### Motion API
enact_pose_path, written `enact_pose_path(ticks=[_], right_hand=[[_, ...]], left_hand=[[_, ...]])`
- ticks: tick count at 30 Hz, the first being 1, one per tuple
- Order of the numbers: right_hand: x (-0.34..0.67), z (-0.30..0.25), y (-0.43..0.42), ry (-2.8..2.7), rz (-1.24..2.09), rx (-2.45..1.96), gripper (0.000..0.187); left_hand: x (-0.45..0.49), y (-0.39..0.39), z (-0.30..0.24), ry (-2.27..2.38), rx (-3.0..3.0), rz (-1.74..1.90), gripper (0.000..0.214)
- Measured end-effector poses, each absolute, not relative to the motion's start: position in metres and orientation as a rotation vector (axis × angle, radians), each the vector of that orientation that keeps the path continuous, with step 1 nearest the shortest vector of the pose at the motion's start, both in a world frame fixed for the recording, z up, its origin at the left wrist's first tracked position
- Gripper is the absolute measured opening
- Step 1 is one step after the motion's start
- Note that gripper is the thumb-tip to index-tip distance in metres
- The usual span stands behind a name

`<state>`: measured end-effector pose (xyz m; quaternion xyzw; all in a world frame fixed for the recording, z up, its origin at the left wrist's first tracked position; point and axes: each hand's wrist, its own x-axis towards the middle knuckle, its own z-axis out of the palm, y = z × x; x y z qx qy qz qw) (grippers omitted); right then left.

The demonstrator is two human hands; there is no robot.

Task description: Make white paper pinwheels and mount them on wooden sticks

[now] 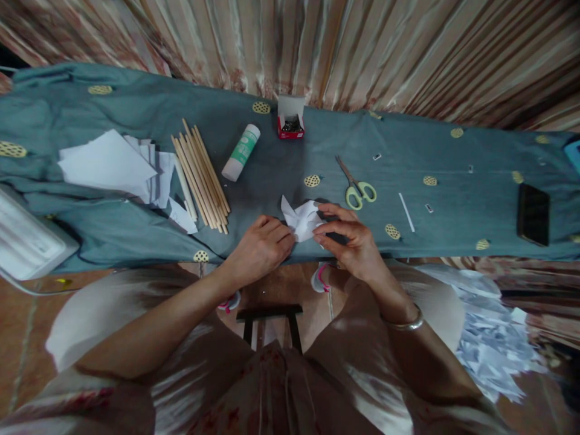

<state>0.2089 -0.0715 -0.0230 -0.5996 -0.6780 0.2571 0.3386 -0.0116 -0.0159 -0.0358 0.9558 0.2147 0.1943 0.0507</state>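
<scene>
A white paper pinwheel (pixel 302 221) with folded, pointed blades is between my hands near the front edge of the table. My left hand (pixel 265 246) is closed, its fingertips pinching the pinwheel's left lower side. From the right, my right hand (pixel 347 238) grips the pinwheel's other side between thumb and fingers; the other fingers are slightly spread. Just beyond my right hand lie scissors (pixel 356 186) with light green handles. A glue stick (pixel 241 152) with a green label lies farther back, left of the pinwheel.
Several wooden sticks (pixel 202 175) lie beside a stack of white paper (pixel 109 163) on the left. A red box of small metal pieces (pixel 290 124) stands at the back. A paper strip (pixel 406 212) and a phone (pixel 533 214) lie right. Many paper pieces (pixel 492 338) are heaped below, right.
</scene>
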Motion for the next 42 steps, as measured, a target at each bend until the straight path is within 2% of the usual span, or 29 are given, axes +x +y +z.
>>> enact_pose_path(ticks=[6, 11, 23, 29, 35, 42], right_hand=[[0.200, -0.028, -0.065, -1.781, 0.616, -1.607, 0.008], [0.194, -0.031, -0.061, -1.838, 0.568, -1.625, 0.009], [0.193, -0.039, -0.061, -1.855, 0.477, -1.618, 0.013], [0.190, -0.044, -0.062, -1.824, 0.398, -1.604, 0.009], [0.187, -0.044, -0.064, -1.912, 0.296, -1.601, 0.018], [0.183, -0.040, -0.063, -1.912, 0.283, -1.601, 0.018]], left_hand=[[-0.011, -0.021, -0.040, 0.647, 2.907, 0.584, 0.017], [-0.010, -0.025, -0.042, 0.576, 2.860, 0.578, 0.027], [-0.006, -0.025, -0.049, 0.582, 2.809, 0.599, 0.019], [-0.005, -0.025, -0.048, 0.572, 2.817, 0.626, 0.018], [-0.004, -0.025, -0.046, 0.578, 2.835, 0.578, 0.019], [-0.005, -0.026, -0.049, 0.591, 2.813, 0.543, 0.020]])
